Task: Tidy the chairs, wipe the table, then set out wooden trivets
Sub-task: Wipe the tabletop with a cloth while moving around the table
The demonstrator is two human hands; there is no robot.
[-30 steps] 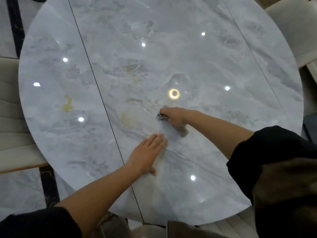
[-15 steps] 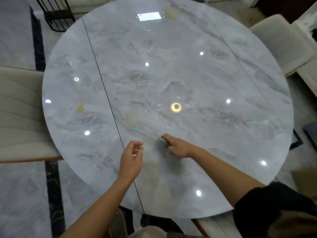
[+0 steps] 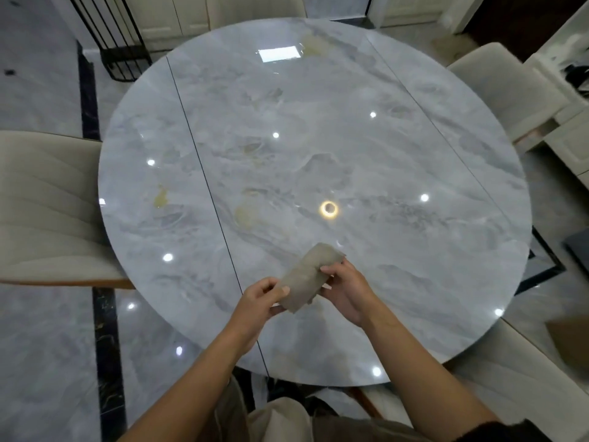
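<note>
The left hand (image 3: 259, 301) and right hand (image 3: 345, 293) each pinch a gray cloth (image 3: 307, 277) over the table (image 3: 350, 138) in the lower middle of the frame; chairs (image 3: 47, 205) sit close, wiping seems underway, no trivets are out.

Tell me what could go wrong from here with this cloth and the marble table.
1. The cloth is lifted off the table, pinched by the left hand and the right hand; a loose pinch could drop it.
2. The yellowish patch near the left edge may be stain or veining, so it is easy to skip.
3. The light reflections on the glossy top could hide streaks.
</note>
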